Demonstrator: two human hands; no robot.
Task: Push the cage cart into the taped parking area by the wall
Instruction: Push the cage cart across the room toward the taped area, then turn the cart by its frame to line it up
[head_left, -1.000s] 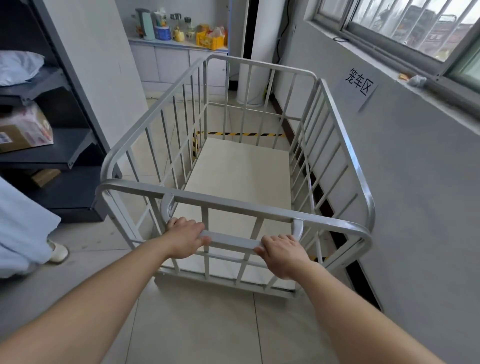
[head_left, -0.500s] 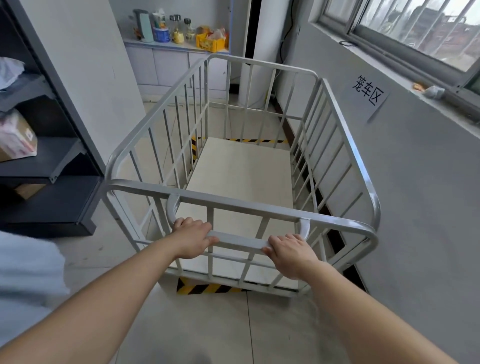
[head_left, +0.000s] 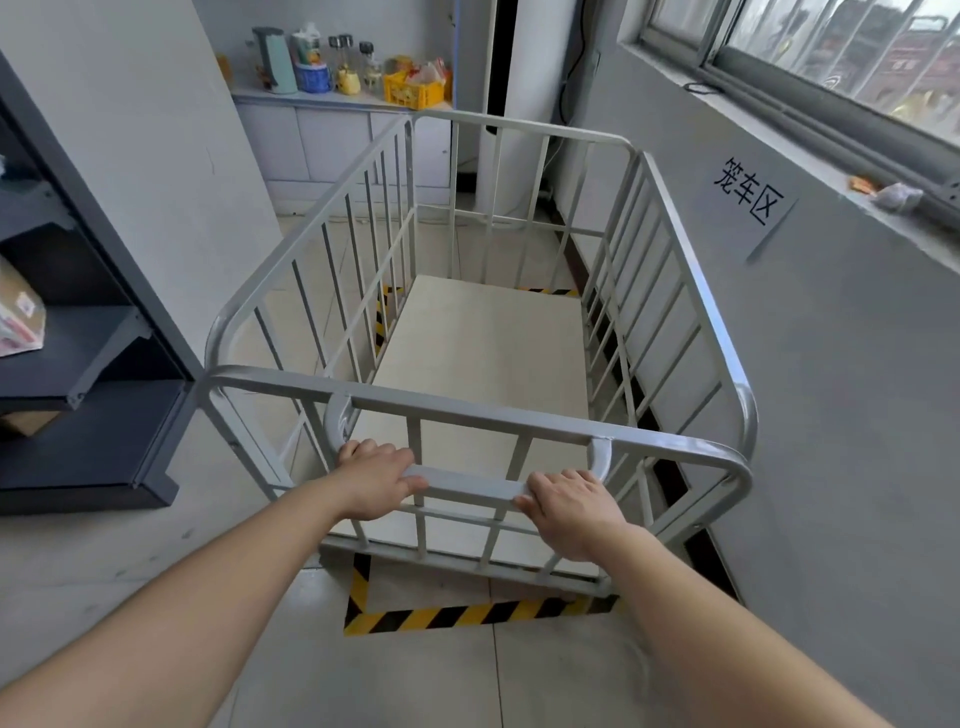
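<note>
Both hands wrapped around the flat handle (head_left: 465, 487) at the near end of the cart (head_left: 488, 364): left hand (head_left: 376, 480) closed over the left end, right hand (head_left: 571, 512) closed over the right end, fingers curled over the bar, arms stretched almost straight. Cart empty, pale deck bare, long side lying just beside the grey wall (head_left: 857, 415) under the paper sign (head_left: 748, 200). Striped tape (head_left: 467, 616) showing behind the near frame as a corner on the floor, more of it glimpsed through the bars on the left and at the far end. Judged from that: most of the deck already inside the marked box, near end just ahead of the rear tape line, so only a small finishing adjustment left, if any.

To finish well:
- Push slow and level through both palms, equal force on each side, to stop the casters veering.
- Watch the gap along the wall; looks narrow, and the top rail could scrape the paint if the right side leads.
- Check the far tape through the end bars and stop short of crossing it.
- Compare the left bars with the left tape strip; appears roughly parallel, hard to tell exactly from this angle.
- Ease off before releasing, in case the cart rolls on.
- Keep feet clear of the lower frame.

Wheels hidden under the deck, so caster direction unknown.
</note>
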